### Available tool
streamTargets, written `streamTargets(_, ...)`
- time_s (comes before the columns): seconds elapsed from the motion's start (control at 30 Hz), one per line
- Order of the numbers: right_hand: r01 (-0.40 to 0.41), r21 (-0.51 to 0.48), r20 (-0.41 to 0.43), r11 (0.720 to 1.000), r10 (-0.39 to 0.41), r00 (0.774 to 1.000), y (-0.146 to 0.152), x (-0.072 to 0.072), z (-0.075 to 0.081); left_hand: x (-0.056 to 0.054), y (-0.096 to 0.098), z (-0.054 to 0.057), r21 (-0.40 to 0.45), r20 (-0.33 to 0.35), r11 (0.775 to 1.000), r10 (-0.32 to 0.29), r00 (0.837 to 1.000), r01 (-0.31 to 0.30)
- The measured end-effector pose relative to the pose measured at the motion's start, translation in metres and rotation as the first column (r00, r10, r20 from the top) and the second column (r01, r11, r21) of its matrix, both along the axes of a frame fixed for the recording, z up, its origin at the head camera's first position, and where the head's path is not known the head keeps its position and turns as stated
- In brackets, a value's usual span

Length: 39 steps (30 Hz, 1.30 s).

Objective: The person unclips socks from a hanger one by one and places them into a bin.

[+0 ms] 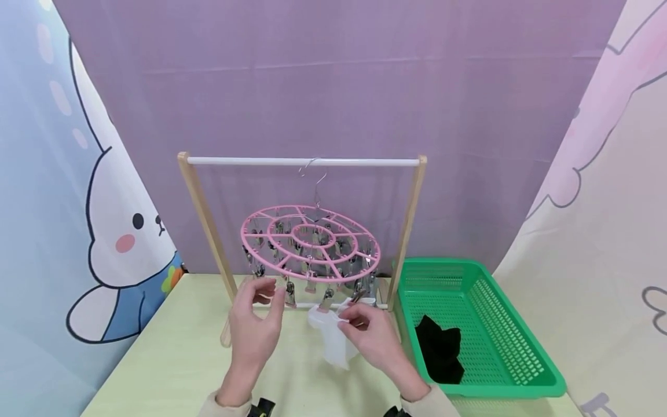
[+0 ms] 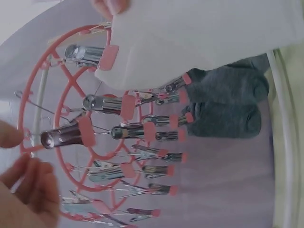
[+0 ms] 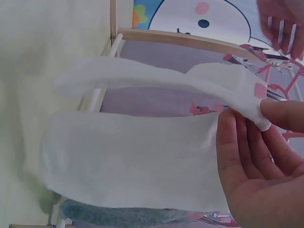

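Below the front rim of the pink clip hanger [image 1: 335, 235], a white sock [image 1: 333, 344] is being pinched at its upper edge between thumb and fingertips of the right grip [image 1: 372, 333]; its length is being left to hang just beside and below that grip. Its cuff is also being held by one metal clip [image 2: 88, 55]. Its long axis is being kept near vertical, the lower end being pointed down, away from the hanger. Two white lengths are being shown in the right wrist view; whether one sock or two cannot be told. The left grip [image 1: 255, 330] is being held below the hanger's left front, thumb and fingers spread apart, nothing seen between them. At least two grey socks [image 2: 225, 118] are being hung under the hanger. To its right, one black cloth bundle [image 1: 442, 350] is being held in one green basket [image 1: 505, 391].
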State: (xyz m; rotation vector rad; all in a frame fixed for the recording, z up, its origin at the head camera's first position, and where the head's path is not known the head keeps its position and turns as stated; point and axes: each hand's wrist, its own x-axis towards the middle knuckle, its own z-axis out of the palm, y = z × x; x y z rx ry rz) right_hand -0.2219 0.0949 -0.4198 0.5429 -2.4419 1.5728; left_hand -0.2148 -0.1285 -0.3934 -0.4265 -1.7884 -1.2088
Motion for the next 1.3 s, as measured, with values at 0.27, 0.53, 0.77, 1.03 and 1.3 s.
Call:
streamTargets(0.27,-0.040,0.007,0.001,0.999,0.040,0.999,0.000,0.005,0.006,0.006,0.020,-0.004,-0.321,-0.214,0.947,-0.052,0.976,-0.020)
streamTargets(0.53,-0.091,0.026,-0.011,0.996,0.091,0.996,0.001,0.008,0.010,0.009,0.034,-0.002,-0.349,0.279,0.914,-0.112,0.954,0.209)
streamTargets(0.77,-0.107,0.040,-0.018,0.993,0.108,0.994,0.003,0.009,0.012,-0.001,0.036,-0.001,-0.212,0.464,0.917,-0.211,0.860,0.339)
streamTargets(1.03,-0.109,0.031,0.001,0.994,0.109,0.994,0.003,0.010,0.013,-0.005,0.034,0.002,-0.102,0.516,0.932,-0.248,0.820,0.347)
streamTargets(1.3,-0.097,0.039,0.006,0.995,0.097,0.995,0.000,0.009,0.010,-0.003,0.034,-0.001,-0.072,0.483,0.942,-0.255,0.837,0.329)
